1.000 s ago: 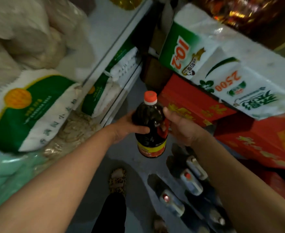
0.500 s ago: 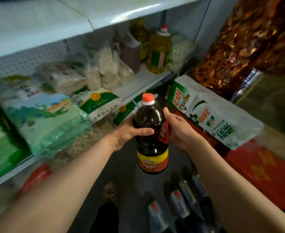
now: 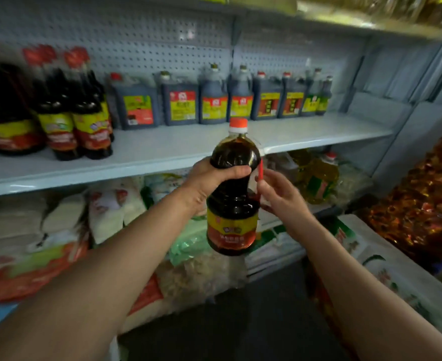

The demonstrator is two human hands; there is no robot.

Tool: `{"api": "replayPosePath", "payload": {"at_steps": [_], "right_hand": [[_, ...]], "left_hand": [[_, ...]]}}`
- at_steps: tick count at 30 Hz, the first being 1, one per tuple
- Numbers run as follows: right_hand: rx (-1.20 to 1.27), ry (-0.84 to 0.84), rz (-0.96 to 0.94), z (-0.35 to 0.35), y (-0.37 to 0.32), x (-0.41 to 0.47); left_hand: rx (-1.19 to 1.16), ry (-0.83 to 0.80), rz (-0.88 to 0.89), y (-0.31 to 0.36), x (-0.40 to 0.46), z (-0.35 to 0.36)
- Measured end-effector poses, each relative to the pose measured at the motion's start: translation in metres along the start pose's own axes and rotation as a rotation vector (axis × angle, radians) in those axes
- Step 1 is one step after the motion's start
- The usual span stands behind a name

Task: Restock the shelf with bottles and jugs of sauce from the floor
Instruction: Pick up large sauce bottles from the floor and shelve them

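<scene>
A dark sauce bottle (image 3: 231,204) with an orange cap, a red side handle and a red-yellow label is held upright in front of the white middle shelf (image 3: 168,149). My left hand (image 3: 207,181) grips it round the narrow waist. My right hand (image 3: 282,199) sits beside it on the right, fingers loosely extended, fingertips touching the red handle. On the shelf, matching bottles (image 3: 84,121) stand at the left and a row of dark sauce jugs (image 3: 214,102) lines the pegboard back. The front of the shelf right of the bottles is bare.
The lower shelf holds bagged goods (image 3: 58,230) and a yellow oil jug (image 3: 319,178). A white printed sack (image 3: 386,269) lies at the right above red boxes, with shiny orange packets (image 3: 423,204) behind it. A higher shelf edge runs overhead. Dark floor lies below.
The bottle has been lifted from floor level up to the middle shelf's height as my view rose. My right hand has loosened from gripping the handle to only touching it.
</scene>
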State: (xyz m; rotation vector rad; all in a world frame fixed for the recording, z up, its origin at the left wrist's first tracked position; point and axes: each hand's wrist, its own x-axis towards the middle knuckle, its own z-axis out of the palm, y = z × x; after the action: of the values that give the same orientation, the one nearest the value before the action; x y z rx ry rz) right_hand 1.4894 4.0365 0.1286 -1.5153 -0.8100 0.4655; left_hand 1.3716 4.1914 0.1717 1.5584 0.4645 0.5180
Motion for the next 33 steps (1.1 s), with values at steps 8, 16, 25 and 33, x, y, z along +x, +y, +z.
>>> {"api": "replayPosePath", "payload": {"at_steps": [8,16,25,33], "right_hand": [[0.056,-0.290,0.015,0.184,-0.001,0.020],[0.126,-0.351,-0.041,0.361,-0.032,0.048],[0.119,-0.416,-0.093,0.482,-0.064,0.109],[0.057,-0.427,-0.069,0.542,-0.054,0.163]], "left_hand": [[0.038,0.260,0.007,0.041,-0.039,-0.161],[0.150,0.345,0.094,0.052,-0.073,-0.340],[0.074,0.426,0.167,0.064,-0.065,-0.468],[0.057,0.428,0.195,0.043,-0.015,-0.537]]}}
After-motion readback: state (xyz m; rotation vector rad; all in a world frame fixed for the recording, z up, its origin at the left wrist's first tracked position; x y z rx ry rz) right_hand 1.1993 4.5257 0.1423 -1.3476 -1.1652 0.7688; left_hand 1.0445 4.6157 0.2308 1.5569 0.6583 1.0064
